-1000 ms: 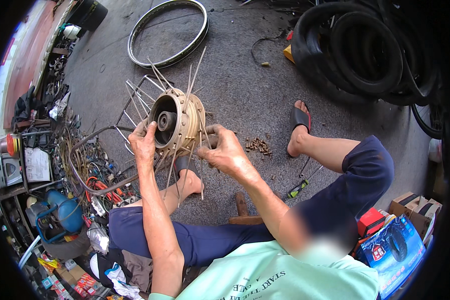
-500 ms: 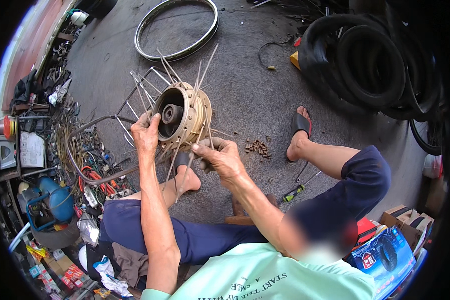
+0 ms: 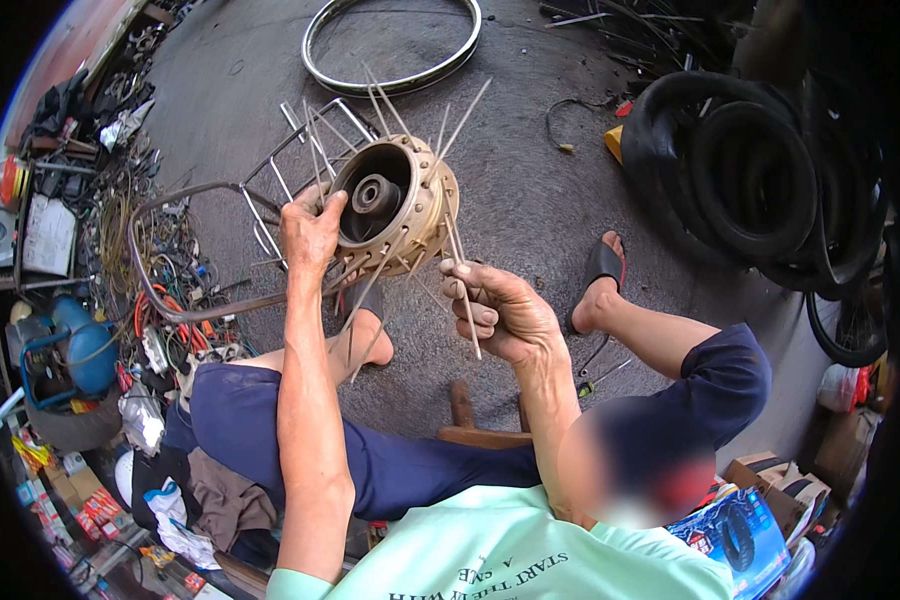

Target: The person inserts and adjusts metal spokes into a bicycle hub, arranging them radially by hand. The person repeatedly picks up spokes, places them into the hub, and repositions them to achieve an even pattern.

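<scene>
My left hand [image 3: 312,232] grips the edge of a gold-coloured wheel hub [image 3: 432,220], its fingers behind and its thumb at the open dark side. The hub is held tilted above the ground, and several thin metal spokes stick out from its flanges in different directions. To the right of the hub, my right hand [image 3: 505,312] is closed, pinching a spoke [image 3: 475,343] between thumb and fingers. The upper end of that spoke reaches to the hub's near right edge; whether it sits in a hole I cannot tell.
A bare wheel rim [image 3: 315,68] lies on the ground ahead. Behind the hub stands a bent metal rack frame [image 3: 135,250]. Black tyres [image 3: 660,170] are heaped at right. Cables [image 3: 170,250] and a blue tank [image 3: 88,350] crowd the left; a screwdriver [image 3: 587,387] lies near my right arm.
My right hand has drawn away from the hub, rightward, and now shows the spoke in its fingers. The hub has shifted slightly up and right in view, and the view itself has moved.
</scene>
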`<state>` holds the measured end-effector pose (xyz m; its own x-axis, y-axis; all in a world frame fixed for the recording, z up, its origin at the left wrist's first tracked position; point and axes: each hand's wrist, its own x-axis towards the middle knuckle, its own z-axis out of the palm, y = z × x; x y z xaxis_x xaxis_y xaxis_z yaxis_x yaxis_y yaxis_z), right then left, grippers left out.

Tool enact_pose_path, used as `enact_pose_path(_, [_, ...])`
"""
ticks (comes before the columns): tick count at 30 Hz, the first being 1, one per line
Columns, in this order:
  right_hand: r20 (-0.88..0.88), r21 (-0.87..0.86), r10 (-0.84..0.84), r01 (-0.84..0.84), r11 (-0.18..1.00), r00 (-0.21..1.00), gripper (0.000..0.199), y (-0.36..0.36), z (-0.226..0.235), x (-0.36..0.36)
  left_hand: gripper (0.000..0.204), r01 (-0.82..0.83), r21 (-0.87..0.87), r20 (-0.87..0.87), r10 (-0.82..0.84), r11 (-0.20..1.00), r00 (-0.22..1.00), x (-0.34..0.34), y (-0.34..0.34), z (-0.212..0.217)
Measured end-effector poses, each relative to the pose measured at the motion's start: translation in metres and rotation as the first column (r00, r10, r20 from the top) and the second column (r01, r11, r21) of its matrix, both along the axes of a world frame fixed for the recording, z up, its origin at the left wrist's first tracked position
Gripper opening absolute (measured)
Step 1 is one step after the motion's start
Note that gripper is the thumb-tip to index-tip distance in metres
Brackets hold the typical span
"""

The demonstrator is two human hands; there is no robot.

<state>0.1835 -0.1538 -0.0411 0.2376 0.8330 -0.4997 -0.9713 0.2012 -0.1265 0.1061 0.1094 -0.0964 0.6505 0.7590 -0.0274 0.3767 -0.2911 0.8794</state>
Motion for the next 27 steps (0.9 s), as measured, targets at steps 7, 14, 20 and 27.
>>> enact_pose_path(7, [0.434,-0.243,0.252,-0.157,0.957,0.865,0.027,-0.004,0.007,0.01,0.031,-0.026,0.042,0.004,0.026,0.999,1.0,-0.003,0.001,-0.008])
enact_pose_path(14, [0.717,-0.519,0.458,-0.037,0.854,0.525,0.027,-0.004,0.003,0.001,0.028,-0.011,0.078,-0.036,0.013,0.997,0.999,-0.003,-0.005,-0.002])
enact_pose_path(20, [0.647,-0.453,0.348,-0.025,0.891,0.679,0.024,-0.015,0.018,0.002,0.03,-0.028,0.113,0.015,0.026,0.993,1.0,-0.004,-0.002,-0.006])
enact_pose_path(27, [0.643,-0.448,0.359,-0.048,0.893,0.677,0.024,-0.028,0.003,0.005,0.028,0.037,0.073,0.014,-0.038,0.997,0.999,0.001,-0.009,0.003])
